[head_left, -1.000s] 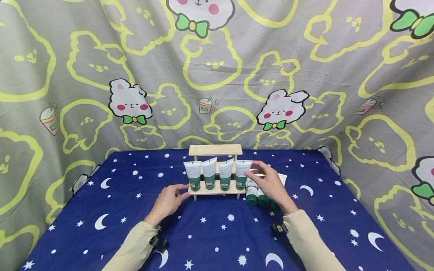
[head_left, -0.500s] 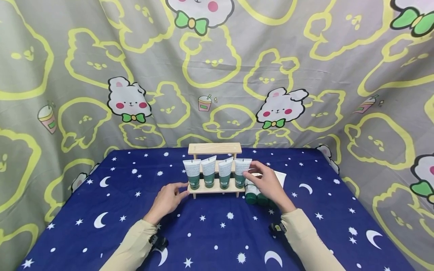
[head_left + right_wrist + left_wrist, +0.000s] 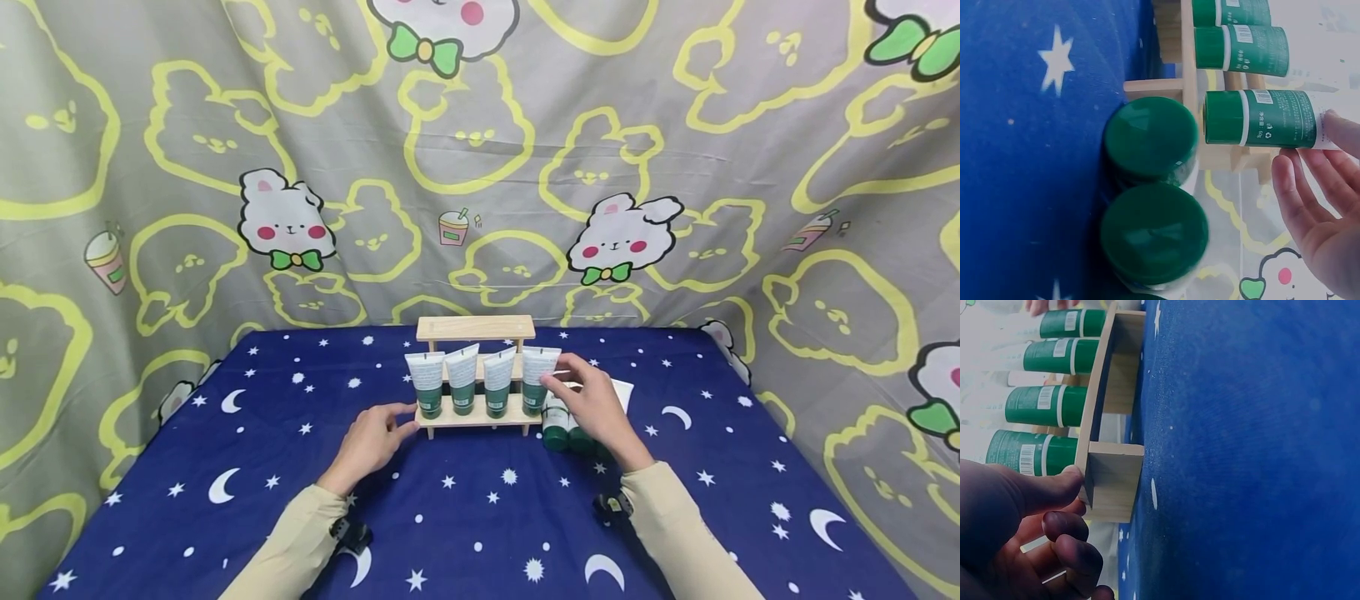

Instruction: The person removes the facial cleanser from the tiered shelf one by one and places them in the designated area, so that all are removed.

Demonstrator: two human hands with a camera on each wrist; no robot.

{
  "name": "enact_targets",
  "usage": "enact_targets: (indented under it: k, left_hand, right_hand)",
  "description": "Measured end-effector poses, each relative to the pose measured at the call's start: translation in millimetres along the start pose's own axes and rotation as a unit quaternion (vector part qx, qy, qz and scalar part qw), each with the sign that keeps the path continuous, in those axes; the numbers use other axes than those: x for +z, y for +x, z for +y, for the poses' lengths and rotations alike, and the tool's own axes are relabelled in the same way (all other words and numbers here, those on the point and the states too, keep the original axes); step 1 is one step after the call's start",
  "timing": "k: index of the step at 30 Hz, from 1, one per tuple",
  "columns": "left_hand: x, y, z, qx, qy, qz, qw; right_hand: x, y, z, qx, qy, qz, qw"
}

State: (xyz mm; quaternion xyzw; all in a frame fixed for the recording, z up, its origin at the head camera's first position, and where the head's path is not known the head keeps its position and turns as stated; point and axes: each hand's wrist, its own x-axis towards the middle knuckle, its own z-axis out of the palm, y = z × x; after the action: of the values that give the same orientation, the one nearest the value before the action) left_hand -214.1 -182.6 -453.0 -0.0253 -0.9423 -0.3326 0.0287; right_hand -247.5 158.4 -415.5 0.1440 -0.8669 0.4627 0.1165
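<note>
A tiered wooden rack (image 3: 476, 327) stands on the table, with a row of white-and-green squeeze tubes standing cap down on its front shelf. My left hand (image 3: 371, 442) holds the left end of that shelf, and the left wrist view shows the thumb (image 3: 1054, 489) on its edge. At the row's right end, my right hand (image 3: 596, 404) pinches the last squeeze tube (image 3: 534, 392) by its white upper part. In the right wrist view this tube's green cap (image 3: 1224, 117) is right at the shelf surface. The neighbouring tube (image 3: 498, 385) leans slightly.
Right of the rack, partly behind my right hand, several more tubes lie with green caps (image 3: 556, 438) facing me. A dark blue cloth (image 3: 450, 533) with stars and moons covers the table. Behind it hangs a patterned grey curtain (image 3: 510, 167).
The rightmost tube has shifted slightly right and up in my right hand, standing a little farther from its neighbour. My left hand keeps its hold on the rack.
</note>
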Motion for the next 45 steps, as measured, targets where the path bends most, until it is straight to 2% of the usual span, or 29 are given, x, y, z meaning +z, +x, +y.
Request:
enact_targets:
  k: [12, 21, 25, 32, 45]
  left_hand:
    - [-0.8, -1.5, 1.7, -0.003, -0.002, -0.001, 1.0]
    - [-0.9, -0.2, 2.2, -0.003, 0.0, -0.001, 1.0]
    - [-1.2, -0.6, 2.2, -0.004, 0.002, -0.002, 1.0]
    - [-1.3, -1.0, 2.6, -0.001, 0.003, -0.001, 1.0]
    - [-2.1, -2.4, 3.0, 0.002, 0.001, -0.001, 1.0]
  right_hand:
    - [-22.9, 1.1, -2.1, 0.008, -0.004, 0.01, 0.9999]
    - [-40.2, 1.3, -5.1, 0.03, -0.009, 0.029, 0.9991]
    - [-45.4, 3.3, -2.9, 0.036, 0.017, 0.044, 0.9982]
    - [-55.1, 4.2, -0.8, 0.029, 0.12, 0.064, 0.9903]
    - [-75.9, 2.8, 5.1, 0.039, 0.133, 0.067, 0.9881]
